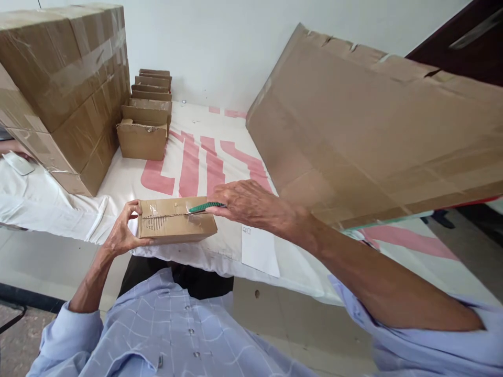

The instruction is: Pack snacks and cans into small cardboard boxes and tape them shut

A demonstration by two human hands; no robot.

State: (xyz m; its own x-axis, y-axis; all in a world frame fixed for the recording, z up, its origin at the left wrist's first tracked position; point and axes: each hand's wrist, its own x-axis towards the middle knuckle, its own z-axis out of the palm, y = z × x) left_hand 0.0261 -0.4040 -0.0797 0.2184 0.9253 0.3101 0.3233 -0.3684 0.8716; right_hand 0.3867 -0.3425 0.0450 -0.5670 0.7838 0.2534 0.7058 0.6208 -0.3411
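Observation:
A small brown cardboard box (pixel 181 226) lies near the front edge of the cloth-covered table, a seam running along its top. My left hand (pixel 124 229) grips the box's left end, thumb and fingers on opposite edges. In my right hand (pixel 247 203) is a green-handled utility knife (pixel 205 207), held with the fingers wrapped round it. The knife's tip rests at the seam toward the right part of the box. Some clear tape shows on the seam's left half. How far the blade reaches into the seam is hidden.
Stacked taped cartons (pixel 78 104) rise at the left. Beside them stands a row of small opened boxes (pixel 142 140). A large cardboard carton (pixel 373 125) leans at the right. A white paper sheet (pixel 259 251) lies near the front edge. Another person's hand (pixel 19 148) shows at far left.

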